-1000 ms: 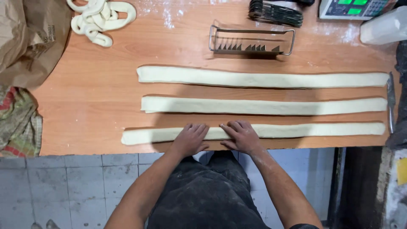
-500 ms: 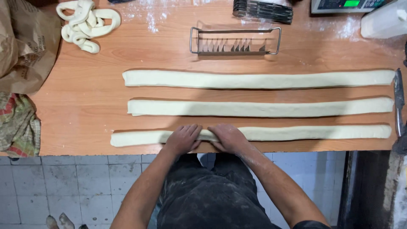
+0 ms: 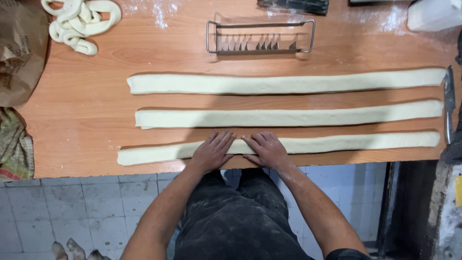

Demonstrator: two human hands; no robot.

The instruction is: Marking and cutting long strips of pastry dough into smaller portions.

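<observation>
The nearest dough rope (image 3: 288, 144) lies along the front edge of the wooden table (image 3: 86, 125). My left hand (image 3: 211, 153) and right hand (image 3: 265, 150) now press flat on its middle, fingers spread, closer together than a second ago. Two more ropes (image 3: 288, 100) lie behind, untouched.

- Left hand (image 3: 211, 153) and right hand (image 3: 266, 150): bare, no gloves or rings
- Forearms bare, lightly floured
- Dark apron (image 3: 240, 221), flour-smudged
</observation>
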